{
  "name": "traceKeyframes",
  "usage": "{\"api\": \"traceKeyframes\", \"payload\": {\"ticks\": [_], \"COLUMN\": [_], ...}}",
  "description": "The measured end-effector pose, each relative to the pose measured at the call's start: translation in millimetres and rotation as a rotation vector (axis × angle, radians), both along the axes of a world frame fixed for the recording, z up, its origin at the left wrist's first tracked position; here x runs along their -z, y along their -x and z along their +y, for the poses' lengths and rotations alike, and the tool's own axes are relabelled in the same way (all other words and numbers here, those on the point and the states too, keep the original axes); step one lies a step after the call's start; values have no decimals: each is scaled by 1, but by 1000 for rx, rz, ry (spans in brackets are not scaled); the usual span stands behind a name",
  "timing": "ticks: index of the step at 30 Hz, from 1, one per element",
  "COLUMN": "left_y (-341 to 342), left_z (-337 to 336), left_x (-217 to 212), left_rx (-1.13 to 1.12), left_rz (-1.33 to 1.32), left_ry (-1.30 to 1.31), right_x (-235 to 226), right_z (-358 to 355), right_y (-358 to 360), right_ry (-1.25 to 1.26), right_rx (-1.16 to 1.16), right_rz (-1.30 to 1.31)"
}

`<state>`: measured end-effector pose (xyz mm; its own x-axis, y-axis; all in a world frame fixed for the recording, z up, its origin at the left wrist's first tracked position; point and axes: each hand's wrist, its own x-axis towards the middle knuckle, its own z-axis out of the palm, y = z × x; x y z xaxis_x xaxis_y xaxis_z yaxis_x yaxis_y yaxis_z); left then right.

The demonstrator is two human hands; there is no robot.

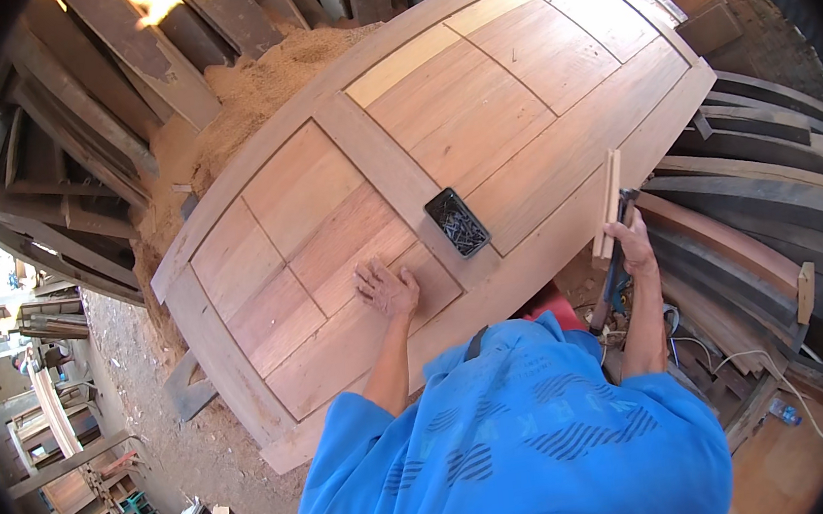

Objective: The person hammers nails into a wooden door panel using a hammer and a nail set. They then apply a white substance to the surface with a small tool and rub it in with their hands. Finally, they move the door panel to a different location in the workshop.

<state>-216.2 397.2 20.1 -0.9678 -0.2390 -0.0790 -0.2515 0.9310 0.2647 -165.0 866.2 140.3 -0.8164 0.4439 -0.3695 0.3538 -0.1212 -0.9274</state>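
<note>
A large wooden door point(512, 168) with a frame and inset panels lies in front of me, slanting up to the right. My left hand point(388, 289) rests on its nearer panel, fingers spread and holding nothing. Beyond the door's near right edge, my right hand point(634, 243) is closed around a hammer point(627, 201), its dark head up. Pale wooden strips point(609, 203) are gripped along with it. On the door's middle rail sits a small black tray point(458, 225) full of nails. A single nail point(514, 55) appears to stand in the far panel.
Sawdust point(257, 89) is heaped behind the door, against leaning boards point(79, 101). Stacked curved planks point(752, 194) crowd the right side. A white cable point(790, 384) winds across the lower right. Further left stands a wooden frame point(81, 477) on the dusty floor.
</note>
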Motion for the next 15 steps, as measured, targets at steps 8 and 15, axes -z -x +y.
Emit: {"api": "traceKeyframes", "payload": {"ticks": [8,15], "left_y": [31,50], "left_z": [36,90], "left_x": [-69,-13], "left_rx": [-79,104], "left_rz": [-330,-127], "left_ry": [-571,-389], "right_x": [36,68], "right_z": [0,-22], "right_y": [-97,-144], "right_ry": [-160,-41], "right_rx": [-9,-94], "right_rz": [-231,-286]}}
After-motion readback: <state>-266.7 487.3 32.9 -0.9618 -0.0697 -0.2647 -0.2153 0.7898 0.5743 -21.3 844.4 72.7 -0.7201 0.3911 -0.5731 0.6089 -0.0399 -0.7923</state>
